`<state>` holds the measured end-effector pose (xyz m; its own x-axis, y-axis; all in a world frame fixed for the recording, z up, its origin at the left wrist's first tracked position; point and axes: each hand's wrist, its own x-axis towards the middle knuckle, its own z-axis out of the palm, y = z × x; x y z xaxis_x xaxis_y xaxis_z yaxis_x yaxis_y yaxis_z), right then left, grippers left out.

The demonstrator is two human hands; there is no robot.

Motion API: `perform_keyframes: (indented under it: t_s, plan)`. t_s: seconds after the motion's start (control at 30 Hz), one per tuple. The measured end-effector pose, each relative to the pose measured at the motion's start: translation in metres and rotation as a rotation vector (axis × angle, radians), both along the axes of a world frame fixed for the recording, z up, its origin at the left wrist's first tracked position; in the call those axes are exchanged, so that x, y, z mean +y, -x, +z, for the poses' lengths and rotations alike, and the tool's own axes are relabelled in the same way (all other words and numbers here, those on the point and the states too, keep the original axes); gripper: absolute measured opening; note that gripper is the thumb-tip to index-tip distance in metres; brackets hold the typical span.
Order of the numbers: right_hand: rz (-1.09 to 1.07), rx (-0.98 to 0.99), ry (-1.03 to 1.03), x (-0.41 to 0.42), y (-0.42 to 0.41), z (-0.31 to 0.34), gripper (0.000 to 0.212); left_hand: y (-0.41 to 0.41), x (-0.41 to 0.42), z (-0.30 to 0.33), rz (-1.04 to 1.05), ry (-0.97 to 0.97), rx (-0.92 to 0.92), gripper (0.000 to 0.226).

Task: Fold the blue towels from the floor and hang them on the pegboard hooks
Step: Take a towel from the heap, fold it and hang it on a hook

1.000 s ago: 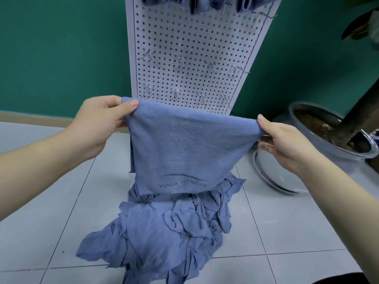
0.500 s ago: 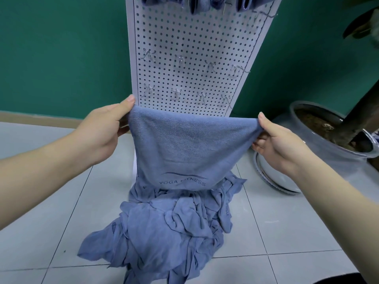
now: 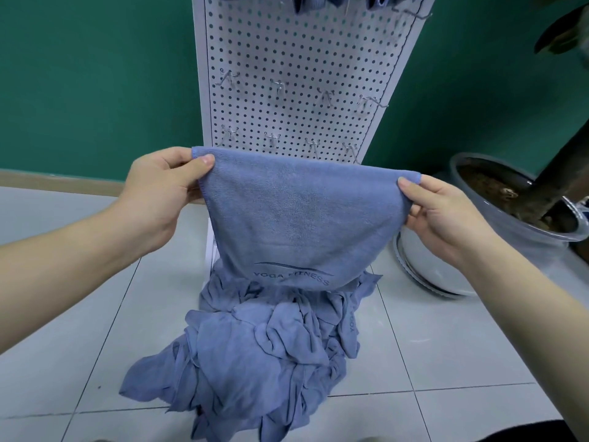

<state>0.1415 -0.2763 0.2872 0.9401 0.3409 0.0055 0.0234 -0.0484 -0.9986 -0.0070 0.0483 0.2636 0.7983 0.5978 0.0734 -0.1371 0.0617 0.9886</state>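
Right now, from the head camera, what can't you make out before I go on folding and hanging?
- Hung towels: cut off by the top edge, so their count and hooks are unknown.
- Pegboard base: hidden behind the held towel.
- Pile on the floor: too tangled to count.
- Fingers of the left hand and right hand: behind the cloth; only thumbs show.
- Held towel's fold layers: unclear.

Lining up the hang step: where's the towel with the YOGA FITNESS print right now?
In the head view it is centre frame: the printed towel hangs between the left hand and right hand, in front of the pegboard, above the towel pile.
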Motion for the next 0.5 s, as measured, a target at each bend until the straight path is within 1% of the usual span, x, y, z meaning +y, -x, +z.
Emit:
perform_keyframes:
  t_s: [0.13, 0.27, 0.33, 0.4, 0.43, 0.47, 0.5]
  plan:
    - [-0.043, -0.056, -0.009, 0.001, 0.001, 0.0, 0.021, 0.001, 0.001, -0.002, 0.115, 0.012, 0.01, 0.011]
    - [-0.095, -0.066, -0.036, 0.004, 0.0, -0.001, 0.01, 0.001, 0.002, 0.0, 0.185, 0.033, 0.019, 0.009]
    - [-0.142, -0.041, -0.058, 0.005, -0.003, -0.004, 0.021, 0.0, 0.007, 0.0, 0.169, 0.074, 0.033, 0.018]
    - [-0.181, 0.0, -0.066, 0.004, -0.009, -0.008, 0.035, -0.002, 0.012, -0.002, 0.076, 0.101, 0.094, 0.024]
    - [-0.179, 0.03, -0.06, 0.003, -0.011, -0.012, 0.044, -0.003, 0.014, -0.004, 0.019, 0.095, 0.134, 0.02]
    - [-0.159, 0.072, -0.048, 0.003, -0.013, -0.016, 0.048, -0.003, 0.017, -0.007, -0.026, 0.079, 0.179, 0.012]
    - [-0.131, 0.122, -0.015, 0.002, -0.014, -0.021, 0.044, -0.003, 0.018, -0.012, -0.055, 0.068, 0.223, 0.004]
